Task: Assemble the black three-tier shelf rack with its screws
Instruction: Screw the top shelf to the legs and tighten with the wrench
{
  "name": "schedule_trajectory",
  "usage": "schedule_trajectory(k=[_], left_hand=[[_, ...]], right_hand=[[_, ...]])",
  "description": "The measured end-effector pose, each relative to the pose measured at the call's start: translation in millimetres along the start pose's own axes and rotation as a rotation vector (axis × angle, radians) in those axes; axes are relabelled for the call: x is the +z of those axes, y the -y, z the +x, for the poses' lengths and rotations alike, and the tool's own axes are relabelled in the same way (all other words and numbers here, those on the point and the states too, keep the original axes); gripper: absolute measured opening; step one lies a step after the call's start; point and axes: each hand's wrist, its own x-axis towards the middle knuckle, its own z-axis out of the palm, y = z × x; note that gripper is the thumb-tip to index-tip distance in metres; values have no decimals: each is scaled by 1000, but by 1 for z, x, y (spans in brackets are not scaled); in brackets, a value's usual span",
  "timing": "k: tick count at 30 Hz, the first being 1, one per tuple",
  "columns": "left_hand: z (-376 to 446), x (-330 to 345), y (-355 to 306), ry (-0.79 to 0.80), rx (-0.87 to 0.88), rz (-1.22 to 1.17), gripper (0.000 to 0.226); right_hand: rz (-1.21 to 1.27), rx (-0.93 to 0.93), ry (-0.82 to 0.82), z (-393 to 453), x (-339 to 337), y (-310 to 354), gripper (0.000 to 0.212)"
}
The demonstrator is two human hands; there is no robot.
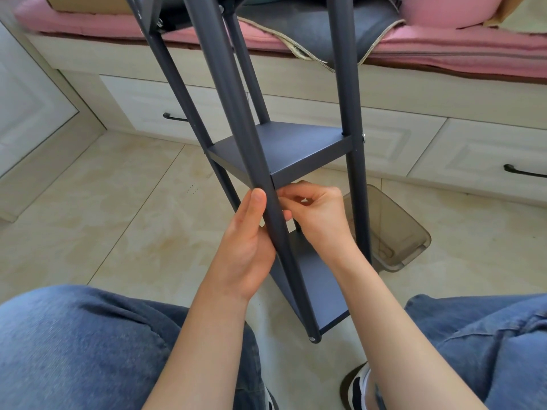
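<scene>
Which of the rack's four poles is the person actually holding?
The nearest pole, running down the picture's middle: the left hand grips it, the right hand pinches beside it. The others stand untouched.

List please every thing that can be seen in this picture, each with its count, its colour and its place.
shelf rack: one, dark grey-black, centre, tilted toward the person
screw: one seen at the near post's end, silver
bin: one, smoky transparent, on the floor right of the rack
drawer handles: two, black, on the cream drawers behind
cushion: pink, along the bench on top
grey cover: one, on the cushion
floor: beige tiles
shoes: black and white, bottom edge
jeans: blue, both knees
left hand: holds the near post
right hand: fingers pinch at the post, under the middle shelf
</scene>
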Motion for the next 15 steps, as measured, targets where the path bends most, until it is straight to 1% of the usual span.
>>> schedule_trajectory(k=[5,10,15], left_hand=[[-1,-2,0,21,-2,3,50],[-1,-1,-2,22,-14,-4,52],[-4,2,-2,-60,-37,-26,35]], right_hand=[[-23,14,12,2,4,-2,14],[-79,-41,-15,-3,-3,-2,28],[-232,-130,-90,-18,-21,-4,21]])
